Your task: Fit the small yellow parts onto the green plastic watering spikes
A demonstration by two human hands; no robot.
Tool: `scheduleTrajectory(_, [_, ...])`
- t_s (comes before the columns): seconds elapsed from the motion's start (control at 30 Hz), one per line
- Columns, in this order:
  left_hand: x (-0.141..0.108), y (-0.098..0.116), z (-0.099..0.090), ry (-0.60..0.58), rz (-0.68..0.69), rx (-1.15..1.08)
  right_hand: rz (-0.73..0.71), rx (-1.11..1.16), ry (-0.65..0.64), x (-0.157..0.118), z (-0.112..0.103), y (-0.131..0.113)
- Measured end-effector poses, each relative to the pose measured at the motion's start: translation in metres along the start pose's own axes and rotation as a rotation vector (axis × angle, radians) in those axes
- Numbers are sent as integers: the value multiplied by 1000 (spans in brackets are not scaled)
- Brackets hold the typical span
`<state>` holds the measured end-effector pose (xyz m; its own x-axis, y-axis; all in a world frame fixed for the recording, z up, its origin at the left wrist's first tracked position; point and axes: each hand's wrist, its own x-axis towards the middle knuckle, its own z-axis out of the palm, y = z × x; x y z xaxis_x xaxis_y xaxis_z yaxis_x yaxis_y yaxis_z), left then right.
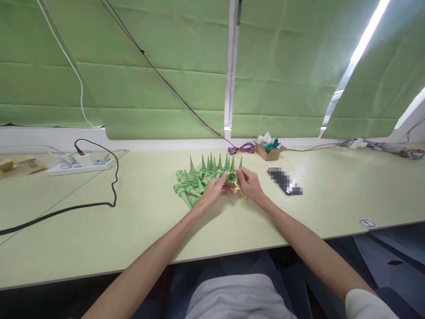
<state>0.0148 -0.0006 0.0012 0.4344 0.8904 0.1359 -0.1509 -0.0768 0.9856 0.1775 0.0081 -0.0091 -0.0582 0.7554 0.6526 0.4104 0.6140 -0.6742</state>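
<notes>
A green plastic plant watering spike (232,177) is held between my two hands, its round open end turned toward me. My left hand (215,188) is closed on its left side with thumb and fingers. On the other side, my right hand (249,182) pinches at its rim. Behind and left of my hands lies a group of similar green spikes (187,186), some standing point up, others on their sides. Small yellow parts (241,193) show near and under my fingers, partly hidden. Whether my right hand also holds a small part is hidden.
A dark phone (284,181) lies right of my hands. Further back stand a small cardboard box (268,153) with plastic wrap and a coiled red-blue wire (244,148). At left are a white power strip (81,165) and a black cable (114,190).
</notes>
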Motion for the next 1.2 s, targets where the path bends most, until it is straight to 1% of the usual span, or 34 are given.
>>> scheduleTrajectory(0.23, [-4, 7, 2, -14, 48, 103, -11, -30, -12, 1, 1, 0])
scheduleTrajectory(0.47, [-6, 8, 2, 0, 117, 180, -54, -108, -18, 1, 2, 6])
scheduleTrajectory(0.63, [-7, 10, 2, -4, 153, 249, -57, -134, -29, 1, 2, 6])
scheduleTrajectory(0.73, [-7, 9, 3, -2, 162, 273, -55, -143, -40, 1, 2, 5])
scheduleTrajectory(0.87, [-6, 7, 4, 33, 140, 307, -49, -153, -49, 1, 2, 3])
scheduleTrajectory(1.0, [-7, 6, 4, 49, 149, 346, -39, -156, -51, 1, 2, 2])
scheduleTrajectory(1.13, [-6, 0, 2, 49, 202, 373, -40, -149, -59, 1, 2, 2])
scheduleTrajectory(1.2, [-6, -3, 1, 71, 246, 422, -45, -143, -60, 2, 2, 3])
